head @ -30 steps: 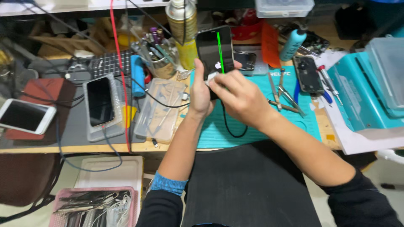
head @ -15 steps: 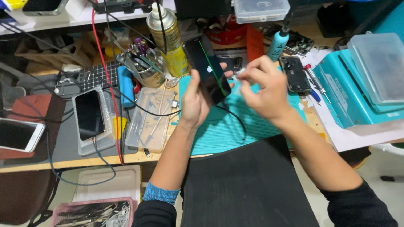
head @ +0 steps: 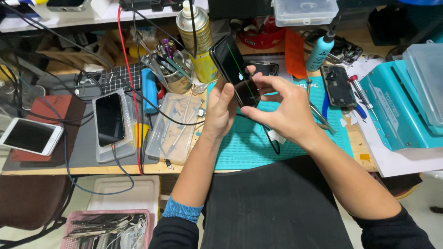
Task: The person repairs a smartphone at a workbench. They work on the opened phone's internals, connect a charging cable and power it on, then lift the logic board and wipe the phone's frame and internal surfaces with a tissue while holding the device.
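My left hand (head: 220, 110) grips a black smartphone (head: 233, 69) from its left side and holds it tilted above the teal work mat (head: 244, 147). The dark screen shows a small white logo and a thin green vertical line. My right hand (head: 280, 109) touches the phone's lower right edge with thumb and fingertips, its other fingers spread. A black cable (head: 272, 143) hangs from the phone's lower end down to the mat.
A clear tray (head: 173, 131) and a black phone on a stand (head: 110, 119) lie left of the mat, a white phone (head: 30, 136) farther left. Behind stand a tool cup (head: 173, 76) and a spray can (head: 198, 37). Right: an opened phone (head: 338, 85), a teal machine (head: 399, 110).
The phone has tipped leftward and risen slightly. My right hand has shifted from the phone's upper side to its lower right edge, and the view moved closer.
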Motion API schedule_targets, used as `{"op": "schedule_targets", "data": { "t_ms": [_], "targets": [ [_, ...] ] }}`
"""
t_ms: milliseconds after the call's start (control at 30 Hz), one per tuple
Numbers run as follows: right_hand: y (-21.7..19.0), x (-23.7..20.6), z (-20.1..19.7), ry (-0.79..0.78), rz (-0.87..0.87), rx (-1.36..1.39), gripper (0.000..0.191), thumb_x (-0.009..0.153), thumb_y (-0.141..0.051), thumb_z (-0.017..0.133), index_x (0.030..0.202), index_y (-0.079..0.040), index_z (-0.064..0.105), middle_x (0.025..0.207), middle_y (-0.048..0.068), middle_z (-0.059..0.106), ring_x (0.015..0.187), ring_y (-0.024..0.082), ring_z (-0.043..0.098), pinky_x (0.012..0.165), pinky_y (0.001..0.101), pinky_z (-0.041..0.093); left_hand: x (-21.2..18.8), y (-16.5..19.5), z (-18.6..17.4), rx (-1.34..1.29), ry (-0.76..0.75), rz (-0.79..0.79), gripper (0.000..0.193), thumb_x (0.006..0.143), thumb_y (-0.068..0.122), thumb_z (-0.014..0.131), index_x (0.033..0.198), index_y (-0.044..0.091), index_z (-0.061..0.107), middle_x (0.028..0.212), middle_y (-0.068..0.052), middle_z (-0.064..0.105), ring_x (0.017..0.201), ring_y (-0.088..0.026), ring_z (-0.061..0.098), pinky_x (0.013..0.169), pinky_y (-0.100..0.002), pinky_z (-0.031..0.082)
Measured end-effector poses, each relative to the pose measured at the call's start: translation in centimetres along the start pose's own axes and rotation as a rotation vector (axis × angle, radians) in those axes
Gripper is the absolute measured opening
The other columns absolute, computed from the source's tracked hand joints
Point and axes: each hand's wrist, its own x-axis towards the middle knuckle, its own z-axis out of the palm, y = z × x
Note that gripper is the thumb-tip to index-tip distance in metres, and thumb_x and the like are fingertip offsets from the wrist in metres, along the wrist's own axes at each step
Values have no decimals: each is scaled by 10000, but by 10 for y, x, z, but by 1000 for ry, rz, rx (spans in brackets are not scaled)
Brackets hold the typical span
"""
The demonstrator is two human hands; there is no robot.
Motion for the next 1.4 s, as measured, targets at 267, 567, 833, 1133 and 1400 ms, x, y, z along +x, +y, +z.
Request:
{"op": "schedule_targets", "data": {
  "t_ms": [267, 567, 833, 1133, 1400],
  "targets": [
    [22, -3, -15, -82, 123, 322, 414, 903, -106, 764, 1287, 25, 682, 1138, 65, 730, 1021, 108, 699, 885, 247, 601, 1, 5, -13, -159, -62, -74, 708, 1081, 480, 587, 1508, -72, 472, 1497, -204, 583, 1393, -290, 586, 1220, -460, 466],
    [28, 9, -16, -30, 296, 578, 371, 1054, -176, 525, 1290, 60, 687, 999, 41, 727, 612, 1, 386, 538, 176, 281, 1, -9, -53, -346, 109, -102, 651, 992, 506, 720, 1371, -2, 576, 1255, -97, 685, 1134, -196, 692, 1005, -384, 586],
    [8, 21, 4, -128, 247, 600, 338, 1091, -150, 518, 1313, 73, 642, 1138, 125, 731, 1003, 198, 745, 867, 377, 651, 4, -1, -55, -398, 164, -133, 669, 973, 535, 703, 1360, 3, 583, 1260, -112, 691, 1133, -210, 701, 1006, -387, 592],
    [35, 23, -45, 50, 296, -74, 197, 1060, -149, 689, 1094, 33, 758, 886, 98, 759, 767, 137, 703, 695, 324, 578, 14, -7, -43, -366, 167, -263, 595, 1046, 487, 623, 1363, -15, 587, 1236, -139, 707, 1086, -220, 712, 964, -394, 597],
    [68, 0, -89, -128, 417, -689, 185, 867, -136, 780, 1018, -31, 804, 889, 201, 748, 784, 351, 726, 799, 420, 571, 20, -24, -37, -282, 231, -315, 538, 1021, 448, 648, 1328, 11, 584, 1211, -123, 700, 1096, -210, 707, 981, -392, 602]
  ]
}}
